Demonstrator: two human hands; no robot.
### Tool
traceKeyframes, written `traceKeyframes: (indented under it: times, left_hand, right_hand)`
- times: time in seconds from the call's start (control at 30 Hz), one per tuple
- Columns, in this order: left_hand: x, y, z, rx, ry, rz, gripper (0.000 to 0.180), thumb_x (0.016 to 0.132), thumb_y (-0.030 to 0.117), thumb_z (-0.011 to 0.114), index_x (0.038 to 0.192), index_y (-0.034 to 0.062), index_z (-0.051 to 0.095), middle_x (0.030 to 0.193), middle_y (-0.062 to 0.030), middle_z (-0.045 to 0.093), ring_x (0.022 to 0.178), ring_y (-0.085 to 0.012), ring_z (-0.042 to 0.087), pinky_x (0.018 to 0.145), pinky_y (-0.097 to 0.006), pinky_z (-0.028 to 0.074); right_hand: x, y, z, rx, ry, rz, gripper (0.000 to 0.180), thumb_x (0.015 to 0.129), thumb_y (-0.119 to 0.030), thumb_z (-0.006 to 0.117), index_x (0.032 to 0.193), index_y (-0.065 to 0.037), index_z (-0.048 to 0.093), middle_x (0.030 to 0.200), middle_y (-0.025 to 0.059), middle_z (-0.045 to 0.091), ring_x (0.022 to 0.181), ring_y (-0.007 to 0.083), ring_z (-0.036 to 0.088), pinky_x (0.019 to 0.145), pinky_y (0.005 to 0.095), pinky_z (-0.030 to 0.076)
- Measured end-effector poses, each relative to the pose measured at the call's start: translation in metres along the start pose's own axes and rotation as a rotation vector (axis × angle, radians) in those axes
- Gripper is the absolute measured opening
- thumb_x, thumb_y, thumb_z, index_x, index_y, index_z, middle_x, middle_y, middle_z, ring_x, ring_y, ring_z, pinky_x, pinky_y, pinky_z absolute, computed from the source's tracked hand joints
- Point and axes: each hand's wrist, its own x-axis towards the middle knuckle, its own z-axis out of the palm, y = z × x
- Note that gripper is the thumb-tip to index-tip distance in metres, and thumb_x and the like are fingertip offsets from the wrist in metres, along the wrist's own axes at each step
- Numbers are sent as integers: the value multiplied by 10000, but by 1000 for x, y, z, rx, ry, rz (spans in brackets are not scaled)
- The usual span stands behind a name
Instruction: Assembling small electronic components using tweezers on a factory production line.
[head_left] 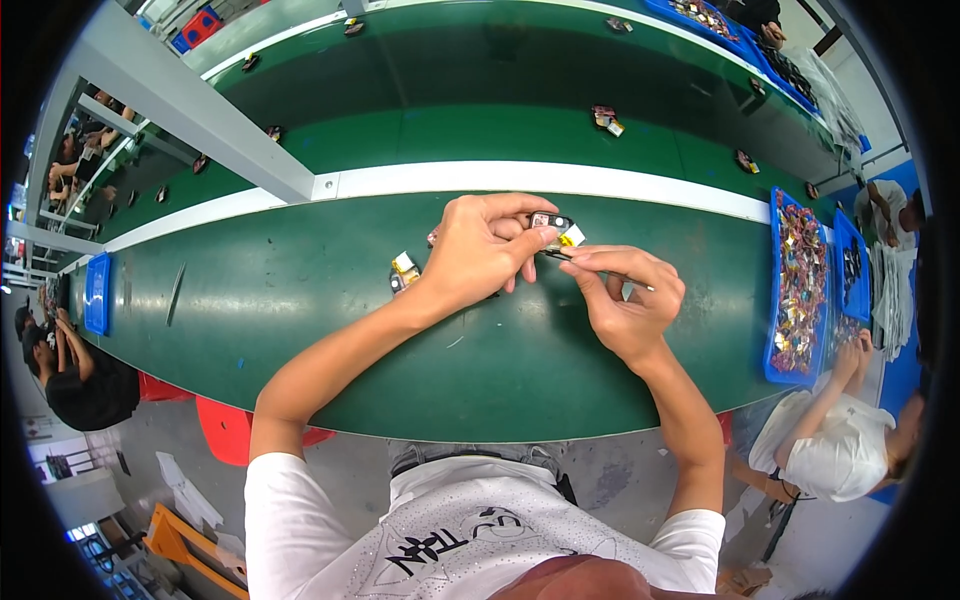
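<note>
Over the green workbench [520,370], my left hand [475,250] is closed round a small black electronic module [545,220]. A white and yellow piece [571,237] sticks out at the module's right side. My right hand [635,305] pinches a thin dark pointed tool [558,254], its tip at the module's near edge; whether it is tweezers I cannot tell. A similar module with a white and yellow piece [404,268] lies left of my left wrist. Part of another small piece [433,238] shows behind that hand.
A blue tray [772,340] full of small colourful parts stands at the right. A smaller blue tray [97,293] and a thin metal tool [175,293] lie at the left. Beyond a white rail [420,180], several modules ride a green belt [500,140]. People sit at both sides.
</note>
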Motion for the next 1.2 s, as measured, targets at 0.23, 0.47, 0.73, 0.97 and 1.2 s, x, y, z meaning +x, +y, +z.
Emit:
traceKeyframes:
  times: [0.23, 0.47, 0.73, 0.97, 1.2]
  left_hand:
    - [5, -12, 8, -1, 80, 66, 212, 946, 44, 686, 1120, -76, 706, 669, -74, 682, 476, -75, 579, 423, -232, 437]
    - [88, -18, -51, 252, 347, 168, 222, 928, 44, 694, 1100, -95, 699, 789, -118, 721, 564, -151, 691, 474, -286, 527]
    - [105, -29, -107, 1221, 848, 410, 374, 928, 249, 729, 1199, -3, 681, 1098, -206, 646, 809, -320, 705, 781, -440, 569]
    - [73, -4, -67, 883, 323, 395, 154, 885, 125, 708, 974, 14, 768, 725, -110, 718, 531, -164, 595, 572, -353, 471]
    - [179, -19, -30, 668, 323, 366, 183, 863, 162, 723, 975, 24, 769, 843, -126, 757, 669, -220, 727, 695, -350, 579]
  right_hand:
    - [-2, 2, 3, -5, 3, -25, 160, 742, 42, 835, 842, -60, 761, 853, 50, 792, 408, 57, 418, 427, 228, 342]
    - [9, 7, -2, -10, 163, 133, 143, 783, 44, 834, 886, -16, 754, 932, 69, 794, 473, 30, 473, 437, 198, 338]
    - [8, 4, -4, 22, 148, 139, 172, 790, 36, 836, 933, -10, 753, 945, 54, 789, 452, 34, 410, 448, 202, 333]
    - [5, 5, -2, 20, 111, 158, 183, 778, 14, 848, 931, -35, 762, 929, 34, 786, 441, 44, 404, 451, 222, 345]
    - [5, 3, 0, 4, 87, 183, 168, 781, -15, 854, 921, -43, 765, 896, 25, 780, 436, 52, 412, 451, 230, 349]
